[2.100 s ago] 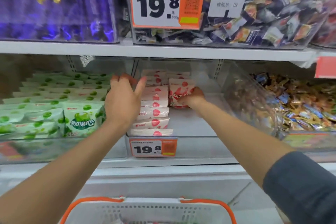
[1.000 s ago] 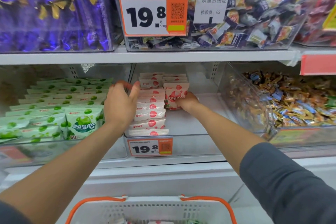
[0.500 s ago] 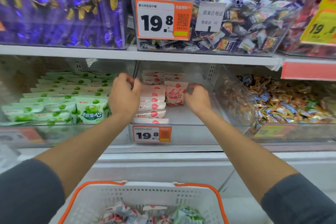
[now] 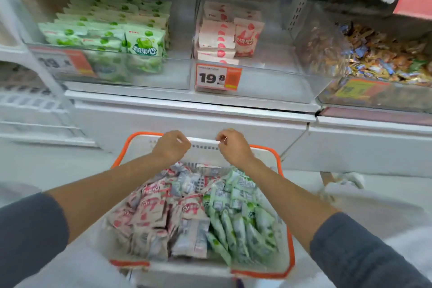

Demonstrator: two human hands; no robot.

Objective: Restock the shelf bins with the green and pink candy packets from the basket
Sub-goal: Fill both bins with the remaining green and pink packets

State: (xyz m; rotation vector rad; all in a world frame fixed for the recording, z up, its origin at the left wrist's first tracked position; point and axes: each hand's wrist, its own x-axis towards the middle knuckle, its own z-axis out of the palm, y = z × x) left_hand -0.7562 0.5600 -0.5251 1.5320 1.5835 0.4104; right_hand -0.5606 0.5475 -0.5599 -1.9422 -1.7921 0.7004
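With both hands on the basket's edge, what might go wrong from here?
1. The left hand and right hand grip only the far rim of the basket; tilting it may spill the heaped contents.
2. The pink packets and green packets touch in the basket, so a hasty grab may mix colours.
3. The upright packet in the pink bin stands loose beside the stack; adding more might topple it.

Left hand (image 4: 171, 147) and right hand (image 4: 233, 148) side by side, knuckles up, fingers (image 4: 223, 137) curled over the basket rim (image 4: 203, 140)
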